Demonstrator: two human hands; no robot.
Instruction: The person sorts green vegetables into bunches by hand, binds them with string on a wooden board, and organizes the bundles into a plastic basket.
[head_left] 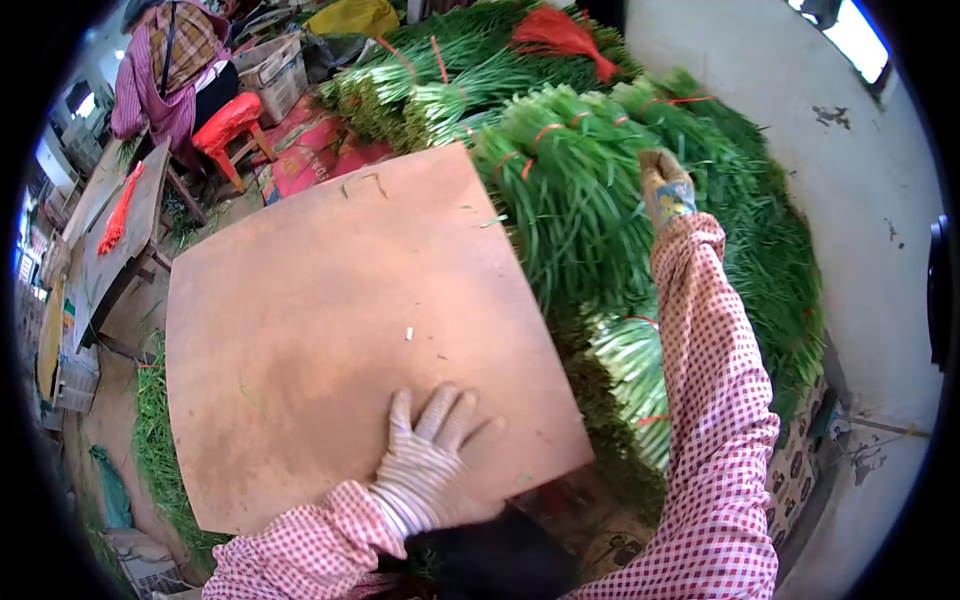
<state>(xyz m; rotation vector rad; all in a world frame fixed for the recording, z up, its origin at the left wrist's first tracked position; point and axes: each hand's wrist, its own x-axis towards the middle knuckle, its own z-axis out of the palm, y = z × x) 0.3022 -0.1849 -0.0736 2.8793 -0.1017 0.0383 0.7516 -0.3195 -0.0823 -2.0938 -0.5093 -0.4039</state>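
Observation:
My left hand [425, 465], in a striped knit glove, lies flat with fingers spread on the near edge of a wide brown board [330, 290]. A few green scraps and a small white bit lie on that board. Stretched forward over the heap, my right hand [665, 188] wears a brownish glove with a patterned cuff. It is at the bundles of long green leafy stalks [570, 200], which are tied with red bands. Its fingers point away from me, and whether they grip any stalks cannot be made out.
More tied bundles [640, 370] lie right of the board, with red ties [565, 40] on top of the heap. A white wall [800, 120] bounds the right. A person [180, 70] sits far left by a red-covered stool [228, 125] and wooden table [110, 250].

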